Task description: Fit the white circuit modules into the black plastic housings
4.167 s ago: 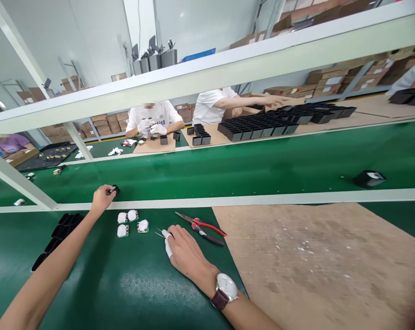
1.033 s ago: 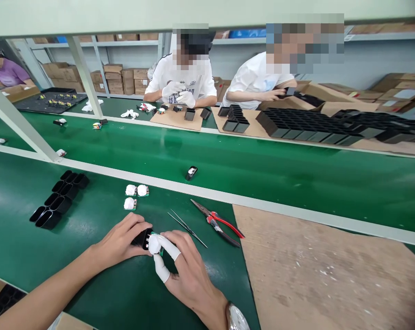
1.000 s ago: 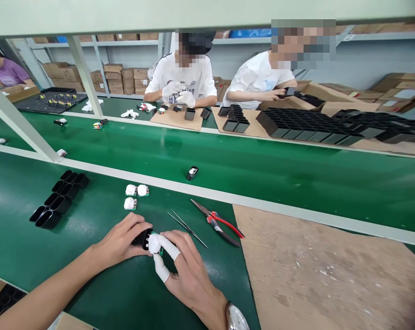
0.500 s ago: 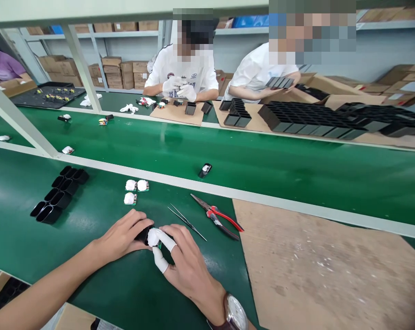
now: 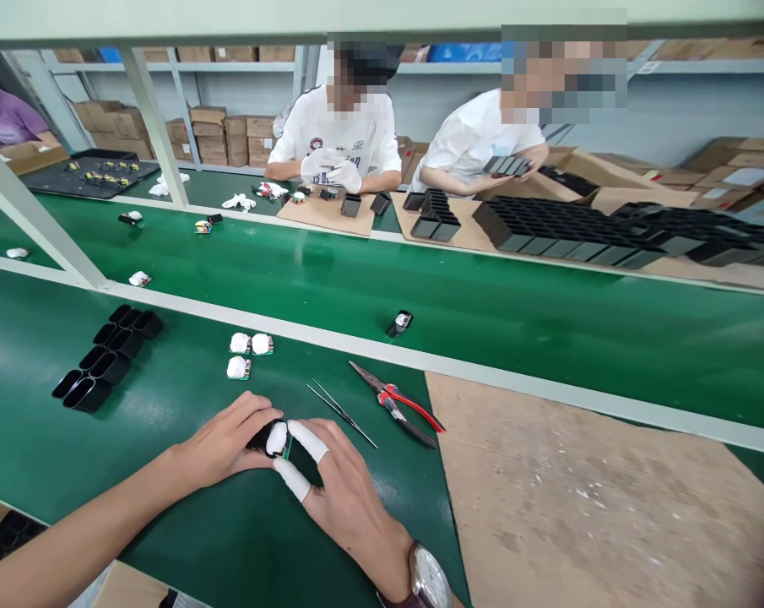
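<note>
My left hand (image 5: 226, 443) is wrapped round a black oval case (image 5: 258, 438) above the green bench. A circuit board with white putty (image 5: 277, 438) sits partly inside the mouth of that case. My right hand (image 5: 340, 485), with white covers on thumb and index finger, pinches the board's outer edge. Beyond my hands lie several similar white-topped boards (image 5: 239, 367). Tweezers (image 5: 344, 414) and red-handled pliers (image 5: 398, 404) rest to the right of them. Several black cases (image 5: 108, 367) stand in rows on the left.
Cardboard (image 5: 597, 498) covers the bench at right. Past a pale rail (image 5: 331, 342), a green belt (image 5: 514, 312) carries a black case (image 5: 399, 323) and boards. Two people in white shirts work opposite, near many black cases (image 5: 565, 232).
The white-topped board sits deeper in the case, and my right fingertips have shifted slightly left onto its edge. Items on the belt have moved right.
</note>
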Motion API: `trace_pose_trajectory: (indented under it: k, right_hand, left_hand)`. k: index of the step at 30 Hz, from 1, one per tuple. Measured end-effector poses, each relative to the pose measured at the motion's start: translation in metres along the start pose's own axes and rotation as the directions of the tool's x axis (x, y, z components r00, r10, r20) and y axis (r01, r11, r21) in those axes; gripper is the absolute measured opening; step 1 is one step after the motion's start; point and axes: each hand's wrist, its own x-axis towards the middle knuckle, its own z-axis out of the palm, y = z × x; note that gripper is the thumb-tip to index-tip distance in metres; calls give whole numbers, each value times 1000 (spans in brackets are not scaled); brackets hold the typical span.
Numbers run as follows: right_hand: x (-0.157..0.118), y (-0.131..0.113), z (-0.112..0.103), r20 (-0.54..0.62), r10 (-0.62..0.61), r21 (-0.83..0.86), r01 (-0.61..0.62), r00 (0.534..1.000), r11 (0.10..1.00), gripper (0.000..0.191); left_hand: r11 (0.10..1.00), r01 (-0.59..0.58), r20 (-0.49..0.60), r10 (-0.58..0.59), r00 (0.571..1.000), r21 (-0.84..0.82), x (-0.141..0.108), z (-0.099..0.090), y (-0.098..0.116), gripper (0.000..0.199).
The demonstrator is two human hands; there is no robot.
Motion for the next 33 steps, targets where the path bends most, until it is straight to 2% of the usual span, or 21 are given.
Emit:
trace_pose_trajectory:
  k: [2, 4, 7, 9, 12, 14, 17, 19, 22, 25, 30, 33]
  right_hand:
    - [-1, 1, -1, -24, -22, 26, 23, 999, 999, 37]
    - [-1, 1, -1, -28, -28, 12, 28, 999, 1000, 25]
    - [1, -1, 1, 35, -17, -52, 19, 999, 998, 7]
    - [3, -4, 4, 99, -16, -88, 25, 995, 996, 2]
    - [6, -6, 7, 149, -9, -101, 25, 989, 995, 8]
    - [6, -2, 7, 139, 5, -66, 4, 990, 998, 16]
    - [1, 16, 4, 37, 63, -69, -61, 997, 996, 32]
    - [-4, 32, 0, -46, 122, -168, -128, 991, 977, 39]
    - [-7, 47, -3, -86, 156, -290, -175, 984, 941, 38]
    - [-6, 45, -1, -56, 124, -206, -133, 991, 969, 37]
    - [3, 26, 8, 82, 14, 34, -17, 997, 999, 46]
    - [9, 23, 10, 131, -23, 61, 15, 991, 998, 49]
  left_hand:
    - [998, 11, 8, -10, 1000, -62, 1, 1, 0, 53]
    - [993, 38, 30, -35, 999, -114, 1, 2, 0, 51]
    - [985, 76, 48, -69, 996, -153, 2, 3, 0, 48]
    - [984, 81, 39, -76, 996, -162, 2, 4, 1, 46]
    - [980, 91, 19, -89, 996, -175, 3, 3, 1, 47]
    - [977, 96, 7, -96, 995, -189, 3, 3, 0, 46]
    - [974, 100, -45, -111, 993, -204, 2, 2, -3, 45]
    - [969, 119, -92, -142, 986, -214, 1, 1, -6, 46]
    - [955, 140, -143, -182, 973, -260, 0, -1, -10, 41]
    - [949, 78, -192, -142, 971, -306, 1, -2, -13, 36]
    - [960, -88, -198, 35, 980, -266, 1, 0, -17, 39]
    - [971, -70, -166, 32, 986, -228, -2, 1, -17, 41]
